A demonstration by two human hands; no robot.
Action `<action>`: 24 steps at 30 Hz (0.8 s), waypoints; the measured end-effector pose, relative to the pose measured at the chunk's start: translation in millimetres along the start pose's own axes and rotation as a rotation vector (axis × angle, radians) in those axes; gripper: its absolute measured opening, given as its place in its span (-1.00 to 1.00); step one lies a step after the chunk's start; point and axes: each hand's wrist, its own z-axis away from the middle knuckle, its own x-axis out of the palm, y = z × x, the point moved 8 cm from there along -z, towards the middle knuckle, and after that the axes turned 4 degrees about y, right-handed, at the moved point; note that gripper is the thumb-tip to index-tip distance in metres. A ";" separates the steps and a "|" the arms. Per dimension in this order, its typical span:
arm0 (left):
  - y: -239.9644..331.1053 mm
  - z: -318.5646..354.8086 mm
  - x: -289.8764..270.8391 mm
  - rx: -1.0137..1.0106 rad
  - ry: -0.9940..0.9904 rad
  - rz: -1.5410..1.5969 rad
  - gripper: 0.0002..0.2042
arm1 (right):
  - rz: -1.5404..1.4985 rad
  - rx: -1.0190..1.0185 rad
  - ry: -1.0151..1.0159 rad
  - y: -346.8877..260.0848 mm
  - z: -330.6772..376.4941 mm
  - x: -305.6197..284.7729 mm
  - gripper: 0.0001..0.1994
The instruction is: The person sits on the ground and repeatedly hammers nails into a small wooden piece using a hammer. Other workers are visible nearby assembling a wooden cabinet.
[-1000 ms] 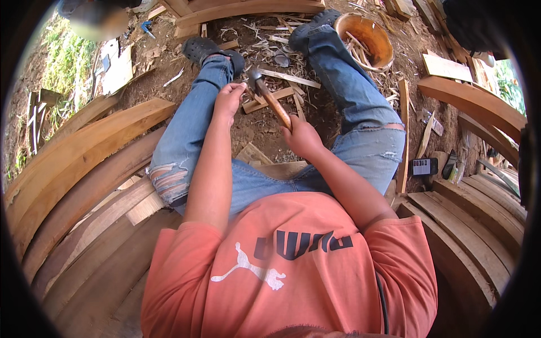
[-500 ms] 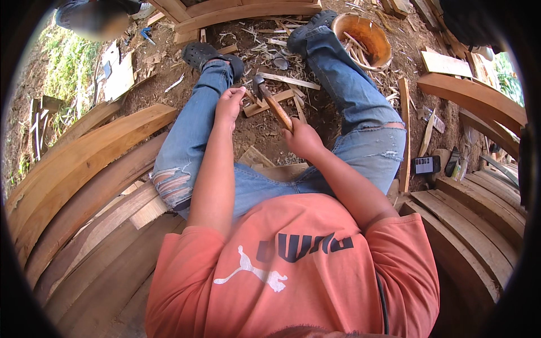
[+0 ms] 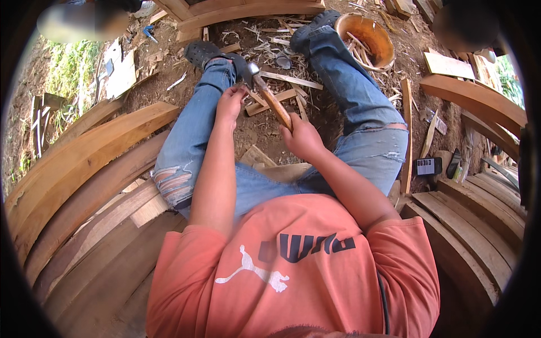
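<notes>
My right hand (image 3: 302, 138) is wrapped round the wooden handle of a hammer (image 3: 273, 103). Its metal head is raised to the upper left, close to the fingertips of my left hand (image 3: 231, 102). The left fingers are pinched together beside my left shin, and what they grip is too small to make out. Just right of them, a short wooden strip (image 3: 269, 106) lies low over the ground between my legs, partly hidden behind the hammer.
Wood shavings and offcuts litter the dirt floor. A round container (image 3: 381, 49) with wood scraps stands by my right foot. Curved planks (image 3: 107, 132) flank me on the left, stacked boards (image 3: 479, 214) on the right, near a phone (image 3: 427, 165). Blurred dark shapes show at both top corners.
The hammer head has risen slightly up and to the left, and my right hand has shifted a little with it. My left hand stays beside the shin, its fingers slightly turned.
</notes>
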 end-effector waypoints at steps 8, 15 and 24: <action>-8.0 -3.7 -4.5 -0.028 0.004 -0.048 -0.74 | 0.039 0.046 -0.040 17.0 -7.4 9.0 -0.66; -14.9 -5.7 -4.6 0.024 -0.031 -0.095 -0.71 | 0.038 0.059 -0.048 24.5 -5.5 18.1 -0.66; -5.7 1.9 -2.2 -0.006 -0.003 -0.042 -0.74 | 0.001 0.018 0.003 9.1 -5.6 7.2 -0.69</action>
